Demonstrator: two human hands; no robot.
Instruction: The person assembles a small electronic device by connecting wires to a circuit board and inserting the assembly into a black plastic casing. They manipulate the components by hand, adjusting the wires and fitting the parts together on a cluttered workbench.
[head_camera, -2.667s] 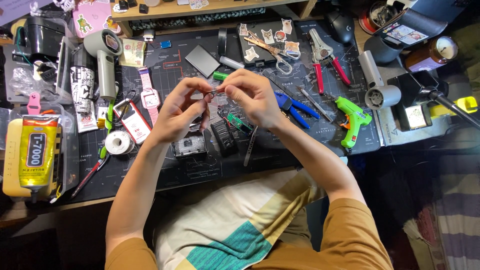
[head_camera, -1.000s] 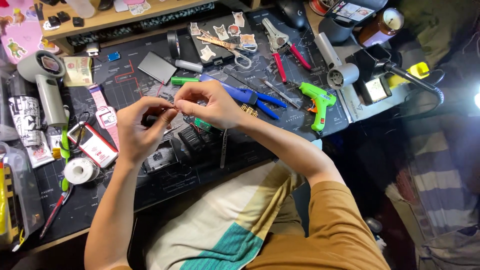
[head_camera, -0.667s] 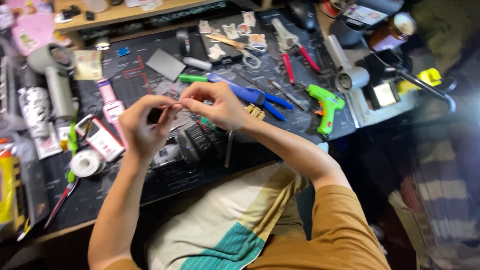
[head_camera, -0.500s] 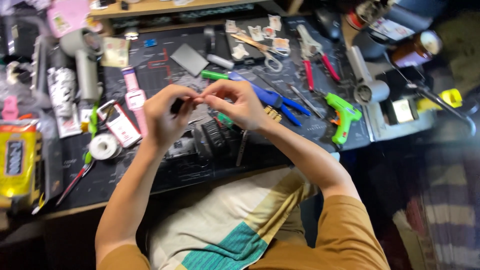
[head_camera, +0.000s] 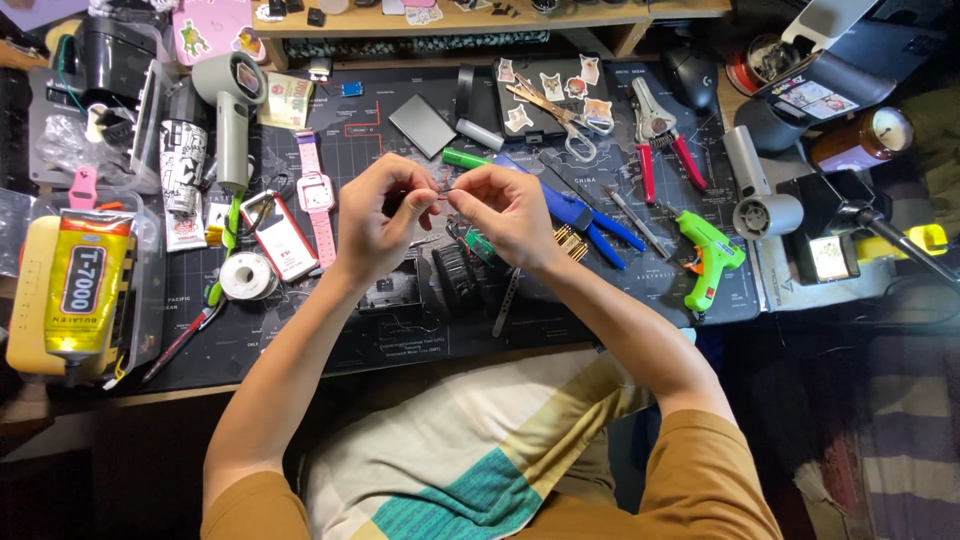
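Tiny dark part (head_camera: 441, 193) is sitting pinched between the fingertips of both hands, raised above the middle of the counter (head_camera: 420, 340); it is too small to tell what kind of piece it is.

Head view: the left hand (head_camera: 378, 218) is curling nearly shut, thumb and forefinger pressing together on one end of the part, and something dark is showing inside its palm. The right hand (head_camera: 505, 208) is closing its thumb and forefinger on the other end, with the remaining fingers folding loosely beneath. The 2 hands are almost touching at the fingertips.

Directly under them a black camera body (head_camera: 395, 290) and a ribbed black lens (head_camera: 462, 280) are lying side by side on the dark mat. A pink watch (head_camera: 318, 195) is lying just left of the left hand, beside a red-and-white phone-shaped case (head_camera: 280, 236) and a roll of solder wire (head_camera: 247, 276). Blue-handled pliers (head_camera: 580, 212) are resting just right of the right hand, and a green glue gun (head_camera: 706, 253) is lying farther right.
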